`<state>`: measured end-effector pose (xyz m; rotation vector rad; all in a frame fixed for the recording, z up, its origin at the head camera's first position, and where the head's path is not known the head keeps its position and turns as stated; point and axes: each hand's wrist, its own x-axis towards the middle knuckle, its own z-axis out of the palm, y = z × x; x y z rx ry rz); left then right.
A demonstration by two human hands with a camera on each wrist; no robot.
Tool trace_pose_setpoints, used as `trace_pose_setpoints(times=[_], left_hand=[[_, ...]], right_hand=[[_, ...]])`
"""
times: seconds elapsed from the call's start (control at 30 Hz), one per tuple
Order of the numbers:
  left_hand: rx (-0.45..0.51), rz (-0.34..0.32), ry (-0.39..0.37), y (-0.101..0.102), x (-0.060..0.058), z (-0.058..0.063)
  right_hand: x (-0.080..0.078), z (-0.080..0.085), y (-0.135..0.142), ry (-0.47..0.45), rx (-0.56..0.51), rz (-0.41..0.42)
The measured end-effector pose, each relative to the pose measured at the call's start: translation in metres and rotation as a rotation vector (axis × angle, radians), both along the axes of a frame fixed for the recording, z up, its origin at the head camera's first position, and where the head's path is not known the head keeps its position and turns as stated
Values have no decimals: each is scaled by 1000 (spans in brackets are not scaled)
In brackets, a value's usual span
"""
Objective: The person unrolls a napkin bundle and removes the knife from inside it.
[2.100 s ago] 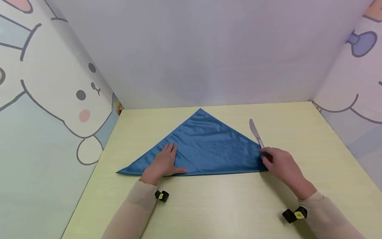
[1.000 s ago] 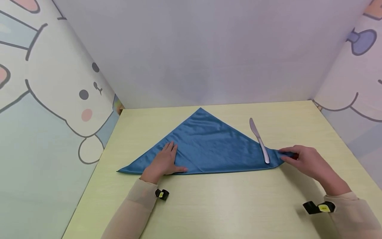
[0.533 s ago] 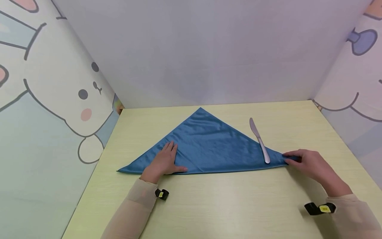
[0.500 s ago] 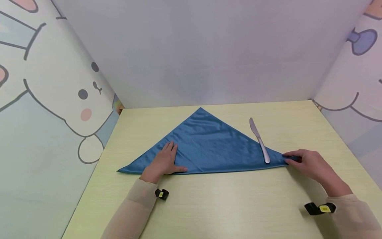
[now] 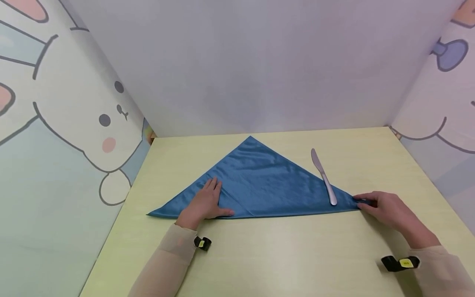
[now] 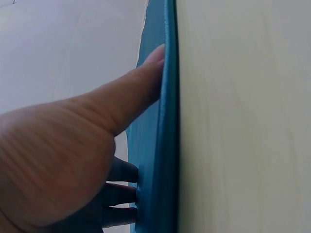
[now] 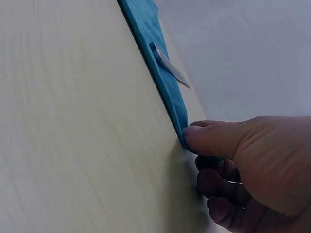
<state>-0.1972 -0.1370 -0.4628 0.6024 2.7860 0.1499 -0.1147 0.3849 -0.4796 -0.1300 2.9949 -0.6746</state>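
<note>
A shiny blue cloth napkin (image 5: pixel 259 181), folded into a wide triangle, lies on the table with its peak pointing away. My left hand (image 5: pixel 205 202) rests flat on its left part, fingers extended and thumb along the near folded edge; the left wrist view shows the thumb (image 6: pixel 131 90) over that edge. At the far right my right hand (image 5: pixel 387 208) pinches the napkin's tip between thumb and fingers, which hide the very end of it. A silver table knife (image 5: pixel 326 181) lies across the right part, handle on the cloth and blade beyond it on the table.
The pale wood table (image 5: pixel 282 255) extends in front of the napkin and to both sides. A plain light backdrop (image 5: pixel 259 70) rises behind it, and a cartoon-printed cloth (image 5: pixel 67 144) hangs on the left, with another on the right.
My right hand has moved right from beside the knife handle to the napkin's right tip. That corner, earlier bunched, now lies stretched to a point. The left hand and knife have stayed put.
</note>
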Motion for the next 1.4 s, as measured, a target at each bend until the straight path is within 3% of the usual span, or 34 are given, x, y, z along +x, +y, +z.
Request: trace_pose_setpoints(times=[0.43, 0.6, 0.73, 1.0, 1.4], left_hand=[[10, 8, 5, 0, 0, -1], [11, 6, 0, -2, 0, -1], [29, 25, -20, -5, 0, 0], [54, 82, 22, -26, 6, 9], [21, 129, 13, -59, 10, 5]], right_hand=[[4, 4, 0, 55, 9, -33], [5, 15, -20, 116, -46, -55], [-1, 19, -44, 99, -94, -52], [-14, 14, -72, 4, -114, -112], [-22, 2, -79, 40, -105, -149]])
